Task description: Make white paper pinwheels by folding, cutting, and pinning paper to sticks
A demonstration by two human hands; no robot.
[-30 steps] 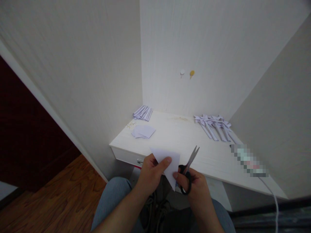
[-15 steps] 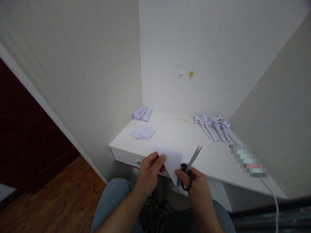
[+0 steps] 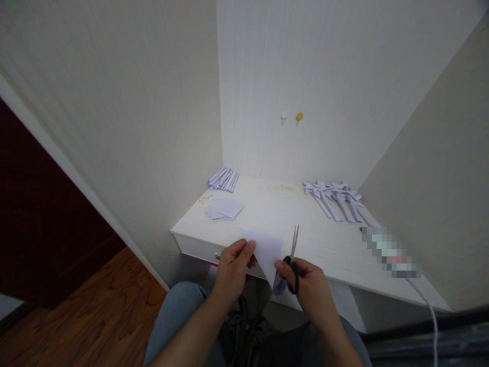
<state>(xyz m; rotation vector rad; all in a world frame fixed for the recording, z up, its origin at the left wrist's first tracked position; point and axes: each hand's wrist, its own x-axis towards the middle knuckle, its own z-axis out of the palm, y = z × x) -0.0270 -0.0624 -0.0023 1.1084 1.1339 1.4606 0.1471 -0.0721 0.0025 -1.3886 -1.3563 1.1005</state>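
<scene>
My left hand (image 3: 234, 263) pinches the left edge of a white paper (image 3: 267, 251), folded to a triangle, in front of the desk's edge. In my right hand (image 3: 307, 280) is a pair of scissors (image 3: 293, 260) with black handles, its blades pointing up and away from me, nearly closed. The right thumb lies close to the paper's right side; whether it presses on the sheet I cannot tell. A stack of square paper sheets (image 3: 225, 209) lies on the desk to the left, with a pile of rolled paper sticks (image 3: 223, 179) behind it.
Several paper pinwheels (image 3: 336, 196) lie at the desk's (image 3: 275, 209) back right. Tiny white bits (image 3: 205, 199) are scattered at the left. A pixelated object with a white cable (image 3: 431, 311) rests at the right. Two hooks (image 3: 299, 117) are on the wall, and a drawer handle (image 3: 217, 256) is below.
The scissors have turned more upright and their blades have come closer together. Both hands and the paper have shifted slightly left in the picture.
</scene>
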